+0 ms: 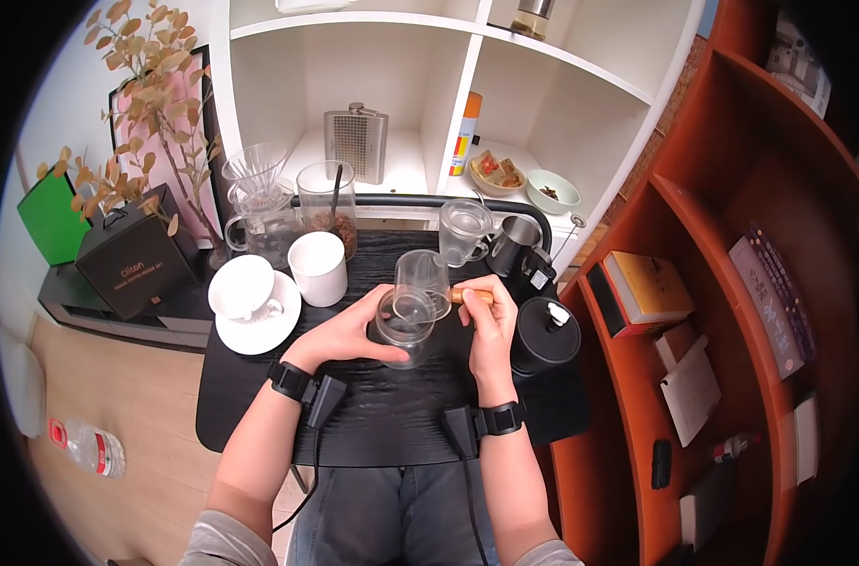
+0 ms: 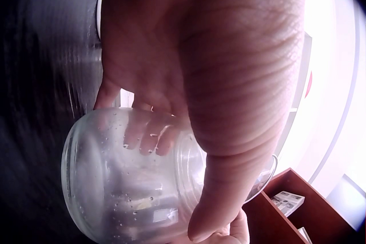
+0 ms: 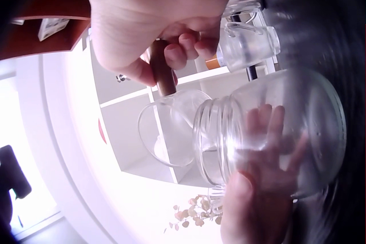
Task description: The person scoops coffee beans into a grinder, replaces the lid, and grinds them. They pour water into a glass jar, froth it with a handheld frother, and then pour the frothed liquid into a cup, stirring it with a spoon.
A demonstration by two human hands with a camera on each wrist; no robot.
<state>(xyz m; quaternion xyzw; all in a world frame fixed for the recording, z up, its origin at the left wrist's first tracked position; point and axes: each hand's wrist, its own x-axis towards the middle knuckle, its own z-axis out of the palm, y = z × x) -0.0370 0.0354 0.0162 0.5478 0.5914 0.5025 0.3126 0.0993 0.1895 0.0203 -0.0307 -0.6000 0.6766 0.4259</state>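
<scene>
My left hand [image 1: 349, 330] holds a clear glass jar [image 2: 126, 181] with a ridged neck, its thumb and fingers spread around opposite sides. Water drops show on the jar's wall in the left wrist view. Above it, my right hand [image 1: 491, 319] pinches the short wooden handle [image 3: 162, 71] of a clear glass cup [image 1: 422, 275]. That cup is tilted, with its lower part right at the jar's mouth. No liquid stream or coffee shows in either glass. Both stand over the middle of the black table.
A white cup on a saucer [image 1: 250, 335] and a white mug [image 1: 318, 271] stand left. Behind are a glass dripper [image 1: 256, 176], a canister with beans [image 1: 342, 229], a glass mug [image 1: 462, 241] and a steel pitcher [image 1: 516, 243]. A black canister [image 1: 545, 338] stands right.
</scene>
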